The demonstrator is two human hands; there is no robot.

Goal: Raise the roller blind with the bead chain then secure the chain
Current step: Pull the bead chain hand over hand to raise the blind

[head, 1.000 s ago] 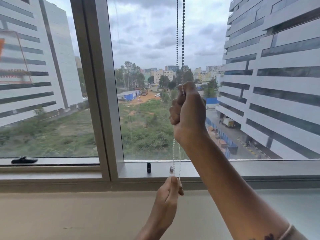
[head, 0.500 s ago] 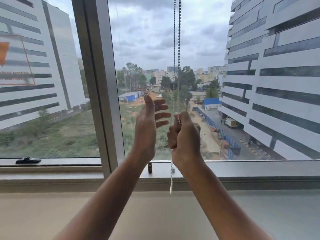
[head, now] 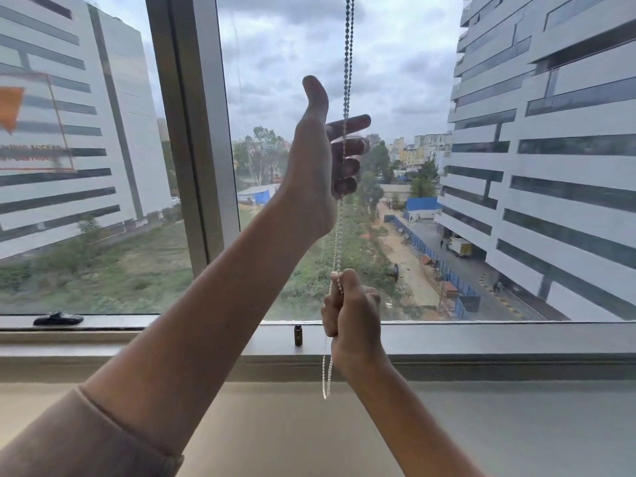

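The bead chain [head: 348, 56] hangs in two strands from above the top edge of the view, in front of the large window pane [head: 406, 98], and runs straight down to the hands. The left hand [head: 318, 160] is raised high, thumb pointing up, palm turned to the right; its grip is open, the fingers [head: 354, 122] only half curled and spread, with the chain passing across or just in front of them. Whether the fingertips actually touch the beads cannot be told. A beige sleeve [head: 79, 438] covers the left forearm near the lower left corner.

The right hand [head: 352, 315] sits lower, level with the bottom of the glass, and its grip is closed in a fist around the bead chain, thumb pressed on top of the strands. Below that fist the loop end of the chain dangles free, its lowest point in front of the window sill [head: 481, 339] and the wall under it.

On the sill, just left of the right hand, stands a small dark cylinder [head: 298, 335], upright and apart from the chain. Farther left, a black window handle [head: 58, 318] lies along the bottom of the left pane, which is divided from the large one by a grey frame post [head: 192, 132]. No part of the blind fabric is in view
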